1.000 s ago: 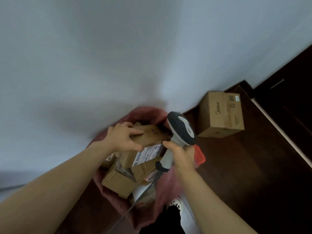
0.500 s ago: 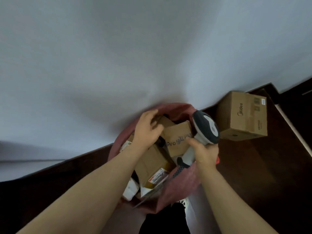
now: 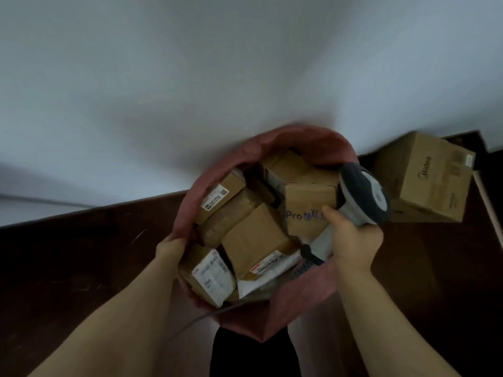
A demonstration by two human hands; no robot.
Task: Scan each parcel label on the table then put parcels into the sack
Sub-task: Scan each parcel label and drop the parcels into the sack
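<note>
Head view: we find parcels [image 3: 255,235] packed inside the sack [image 3: 299,137]. Left grip [image 3: 170,248] clasps its left rim; right grip [image 3: 353,240] grasps the scanner [image 3: 364,197] over its right rim. We judge the sack soft and heavy: hold by the rim.

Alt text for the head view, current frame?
Looking down into an open red sack filled with labelled cardboard parcels; the left hand grips its rim, and the right hand holds a barcode scanner at its right edge. A Midea carton sits on the dark floor by the white wall.
</note>
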